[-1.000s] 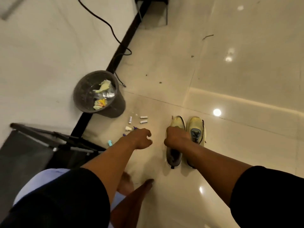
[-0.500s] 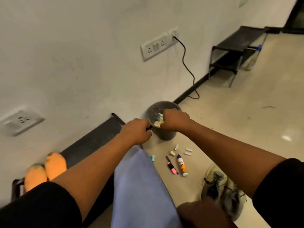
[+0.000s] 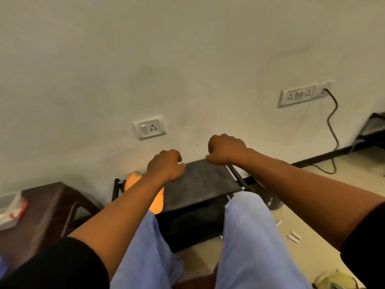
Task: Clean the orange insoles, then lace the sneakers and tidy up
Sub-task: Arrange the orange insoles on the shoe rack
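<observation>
Head view: blurred box (image 3: 10, 209) shows red marks, seemingly unreadable.

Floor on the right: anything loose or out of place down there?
Yes. Several small white caps lie scattered on the floor tiles right of the black rack, not gathered up. A yellowish sneaker sits at the bottom edge, mostly cut off. Both orange insoles lie on the rack.
</observation>
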